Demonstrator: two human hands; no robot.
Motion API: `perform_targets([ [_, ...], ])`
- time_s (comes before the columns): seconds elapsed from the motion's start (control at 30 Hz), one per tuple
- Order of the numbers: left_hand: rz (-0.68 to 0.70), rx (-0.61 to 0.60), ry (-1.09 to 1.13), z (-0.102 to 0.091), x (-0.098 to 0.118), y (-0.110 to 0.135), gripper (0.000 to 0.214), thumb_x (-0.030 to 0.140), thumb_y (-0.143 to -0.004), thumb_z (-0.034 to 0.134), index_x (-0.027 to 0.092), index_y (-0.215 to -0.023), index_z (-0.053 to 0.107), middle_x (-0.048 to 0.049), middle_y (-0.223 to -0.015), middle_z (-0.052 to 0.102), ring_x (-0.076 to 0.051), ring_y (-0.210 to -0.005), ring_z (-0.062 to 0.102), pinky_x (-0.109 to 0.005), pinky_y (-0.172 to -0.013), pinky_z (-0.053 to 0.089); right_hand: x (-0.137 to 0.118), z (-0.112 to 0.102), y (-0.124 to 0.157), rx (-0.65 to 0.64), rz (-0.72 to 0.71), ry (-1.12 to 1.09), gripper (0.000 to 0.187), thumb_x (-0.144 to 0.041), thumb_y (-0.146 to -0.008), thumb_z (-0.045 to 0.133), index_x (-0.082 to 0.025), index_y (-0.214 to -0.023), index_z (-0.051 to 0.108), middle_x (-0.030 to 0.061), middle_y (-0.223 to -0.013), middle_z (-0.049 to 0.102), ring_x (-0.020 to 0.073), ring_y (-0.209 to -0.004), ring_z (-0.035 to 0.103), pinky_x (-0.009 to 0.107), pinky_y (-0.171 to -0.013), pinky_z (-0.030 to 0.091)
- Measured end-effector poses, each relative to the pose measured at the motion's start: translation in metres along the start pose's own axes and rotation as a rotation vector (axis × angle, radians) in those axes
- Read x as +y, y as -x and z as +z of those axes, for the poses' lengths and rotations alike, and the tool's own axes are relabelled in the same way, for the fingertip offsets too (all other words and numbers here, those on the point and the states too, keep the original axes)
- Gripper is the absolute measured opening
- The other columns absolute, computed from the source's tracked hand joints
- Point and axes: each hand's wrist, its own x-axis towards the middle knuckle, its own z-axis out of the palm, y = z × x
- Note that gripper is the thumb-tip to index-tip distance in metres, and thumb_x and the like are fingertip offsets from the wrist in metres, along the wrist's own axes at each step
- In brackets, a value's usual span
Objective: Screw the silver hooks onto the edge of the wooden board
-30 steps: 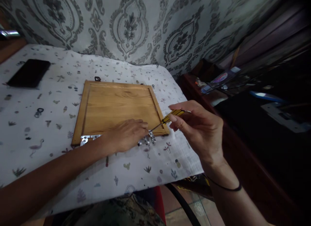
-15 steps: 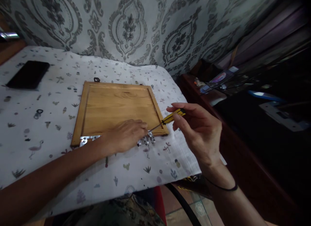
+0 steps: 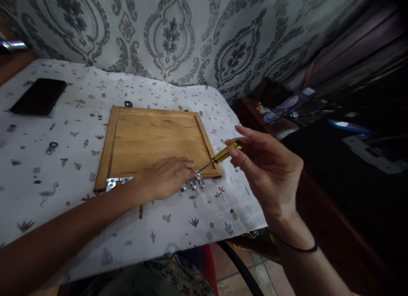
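A framed wooden panel lies flat on the cloth-covered table. Along its near edge run shiny metal brackets, partly hidden by my left forearm. My left hand rests on that edge, its fingers bent over the metal parts by the right corner; what they grip, if anything, is hidden. Between thumb and fingertips, my right hand pinches the handle of a yellow and black screwdriver. The shaft slants down to the left, its tip at the rightmost metal bracket.
A black phone lies at the table's far left. Small black clasps are scattered on the printed cloth. To the right stands a dark red piece of furniture with a plastic package on it. A patterned curtain hangs behind.
My right hand has shifted slightly right, its index finger lifting and opening away from the screwdriver handle. The left hand and the panel keep their place, apart from a small view shift.
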Motion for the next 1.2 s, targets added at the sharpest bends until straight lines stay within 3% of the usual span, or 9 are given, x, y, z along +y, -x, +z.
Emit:
perform_targets([
  [0.1, -0.005, -0.006, -0.008, -0.001, 0.001, -0.001, 0.020, 0.012, -0.102, 0.053, 0.019, -0.097, 0.071, -0.0048, -0.100, 0.070, -0.021, -0.100, 0.066, -0.034, -0.084, 0.048, -0.002, 0.001, 0.002, -0.036, 0.053, -0.046, 0.029, -0.030, -0.090, 0.080, -0.026, -0.119, 0.076, 0.0033, -0.100, 0.079, 0.0113, -0.060, 0.065, 0.027, -0.054, 0.060],
  [0.23, -0.005, 0.003, -0.017, -0.001, 0.003, -0.002, 0.021, 0.011, -0.102, 0.053, 0.018, -0.096, 0.072, -0.0055, -0.100, 0.071, -0.022, -0.100, 0.066, -0.034, -0.083, 0.048, -0.004, 0.004, 0.004, -0.067, 0.079, -0.073, 0.023, -0.031, -0.093, 0.077, -0.023, -0.114, 0.076, 0.0033, -0.097, 0.079, 0.0106, -0.059, 0.067, 0.026, -0.057, 0.061],
  [0.5, -0.007, 0.010, -0.022, -0.003, 0.005, -0.002, 0.022, 0.009, -0.101, 0.053, 0.019, -0.097, 0.073, -0.0061, -0.104, 0.072, -0.023, -0.102, 0.067, -0.034, -0.084, 0.049, 0.000, 0.009, 0.002, -0.059, 0.017, -0.119, 0.017, -0.027, -0.088, 0.083, -0.026, -0.104, 0.078, -0.0006, -0.091, 0.070, 0.0092, -0.058, 0.064, 0.024, -0.053, 0.057],
  [0.77, -0.026, -0.034, -0.004, -0.007, 0.006, -0.003, 0.023, 0.007, -0.100, 0.052, 0.018, -0.098, 0.072, -0.0047, -0.100, 0.071, -0.022, -0.099, 0.066, -0.034, -0.084, 0.048, 0.001, 0.002, 0.003, -0.045, 0.042, -0.042, 0.027, -0.022, -0.091, 0.077, -0.026, -0.118, 0.077, 0.0003, -0.090, 0.072, 0.0101, -0.058, 0.064, 0.026, -0.056, 0.059],
  [0.93, -0.020, -0.018, -0.014, -0.005, 0.006, -0.003, 0.022, 0.006, -0.100, 0.053, 0.018, -0.096, 0.071, -0.0052, -0.101, 0.071, -0.021, -0.101, 0.065, -0.034, -0.086, 0.048, 0.005, 0.007, 0.004, -0.009, 0.018, -0.125, 0.024, -0.020, -0.087, 0.080, -0.027, -0.110, 0.079, 0.0005, -0.096, 0.071, 0.0087, -0.061, 0.061, 0.023, -0.052, 0.053],
  [1.07, -0.025, -0.010, -0.005, -0.004, 0.006, -0.003, 0.024, 0.007, -0.101, 0.051, 0.019, -0.097, 0.072, -0.0046, -0.099, 0.071, -0.021, -0.101, 0.065, -0.033, -0.086, 0.048, 0.007, 0.006, 0.003, 0.043, -0.017, -0.060, 0.019, -0.019, -0.085, 0.082, -0.027, -0.103, 0.082, 0.0004, -0.092, 0.068, 0.0086, -0.061, 0.055, 0.023, -0.047, 0.045],
  [1.2, 0.001, -0.020, 0.003, -0.004, 0.003, -0.003, 0.023, 0.006, -0.099, 0.052, 0.017, -0.099, 0.072, -0.0049, -0.099, 0.070, -0.022, -0.100, 0.064, -0.035, -0.085, 0.049, 0.003, 0.001, 0.004, -0.005, -0.008, -0.045, 0.022, -0.020, -0.087, 0.080, -0.027, -0.108, 0.081, 0.0008, -0.091, 0.069, 0.0097, -0.061, 0.056, 0.023, -0.047, 0.046],
])
